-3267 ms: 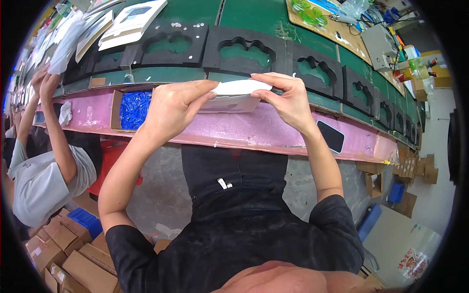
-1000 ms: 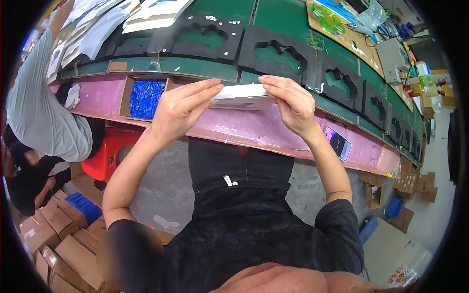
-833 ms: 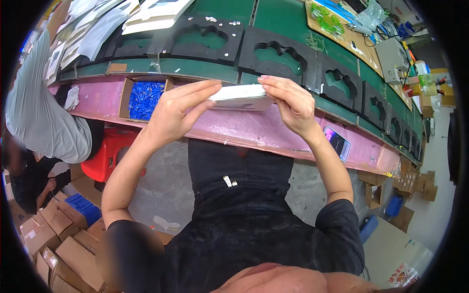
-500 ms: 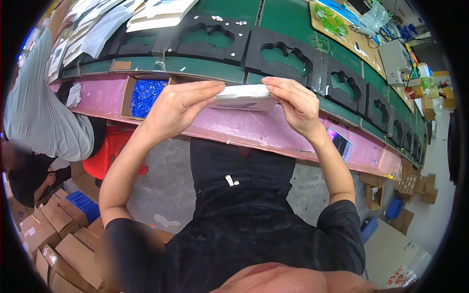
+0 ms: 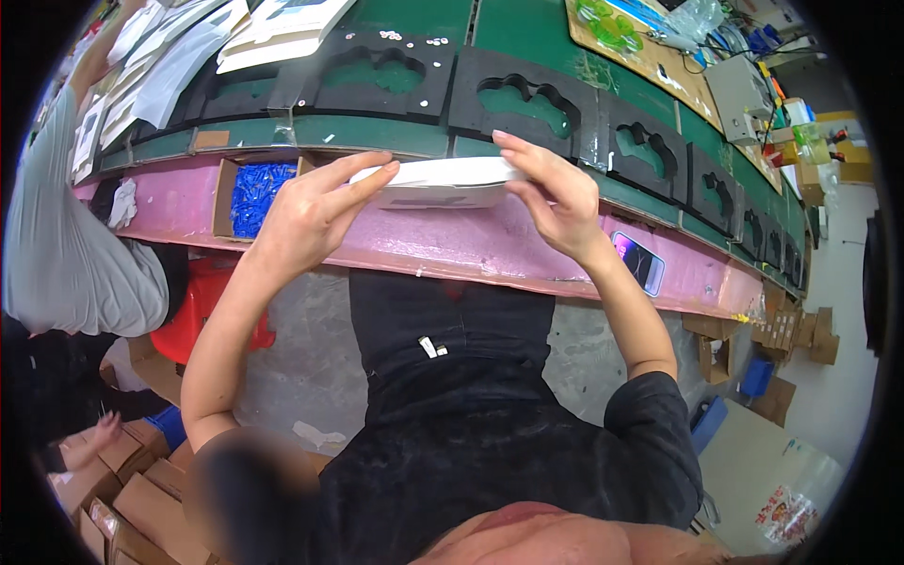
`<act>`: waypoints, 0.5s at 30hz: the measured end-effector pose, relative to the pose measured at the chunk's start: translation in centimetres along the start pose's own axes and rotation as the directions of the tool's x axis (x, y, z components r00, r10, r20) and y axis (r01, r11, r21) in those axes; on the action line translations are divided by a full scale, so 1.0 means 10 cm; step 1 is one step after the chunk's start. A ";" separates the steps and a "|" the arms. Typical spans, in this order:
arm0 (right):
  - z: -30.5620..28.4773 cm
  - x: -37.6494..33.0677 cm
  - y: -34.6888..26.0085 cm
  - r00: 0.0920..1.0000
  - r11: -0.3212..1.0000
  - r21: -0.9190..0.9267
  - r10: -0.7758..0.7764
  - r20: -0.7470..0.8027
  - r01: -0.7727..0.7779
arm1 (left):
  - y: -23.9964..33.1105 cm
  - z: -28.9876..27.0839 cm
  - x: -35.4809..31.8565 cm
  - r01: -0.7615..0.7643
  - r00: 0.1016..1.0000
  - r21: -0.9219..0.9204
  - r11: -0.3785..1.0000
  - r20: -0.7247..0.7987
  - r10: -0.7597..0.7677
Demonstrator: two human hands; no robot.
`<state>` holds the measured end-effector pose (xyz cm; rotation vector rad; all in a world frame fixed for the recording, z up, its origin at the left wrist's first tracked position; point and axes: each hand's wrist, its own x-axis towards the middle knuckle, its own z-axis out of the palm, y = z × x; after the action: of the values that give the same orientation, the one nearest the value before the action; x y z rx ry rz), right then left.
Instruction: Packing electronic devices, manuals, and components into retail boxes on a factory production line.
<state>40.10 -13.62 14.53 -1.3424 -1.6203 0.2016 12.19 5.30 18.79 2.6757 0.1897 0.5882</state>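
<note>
A flat white box (image 5: pixel 441 181), thin and rectangular, is held level in the air over the pink edge of the tabletop (image 5: pixel 452 247). Its long side runs left to right. The underside shows a grey printed patch, and both ends are covered by fingers.

Between my 2 hands, left (image 5: pixel 311 212) and right (image 5: pixel 556 193), I hold 1 flat white box (image 5: pixel 443 182). Just beyond my grip, 5 black foam trays (image 5: pixel 527 99) show along the green belt. Left of my grip sits 1 carton of blue parts (image 5: pixel 252 193); right of it, 1 phone (image 5: pixel 638 262) lies on the pink table (image 5: pixel 452 250).
</note>
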 end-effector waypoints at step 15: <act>-0.15 0.06 -0.01 0.969 0.948 0.204 0.244 0.035 -0.246 | -0.01 -0.01 -0.01 0.038 0.999 -0.055 0.998 -0.008 -0.039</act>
<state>41.23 -13.79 15.75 -1.3787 -1.3937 0.5128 12.04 5.39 18.81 2.6110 0.2240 0.5855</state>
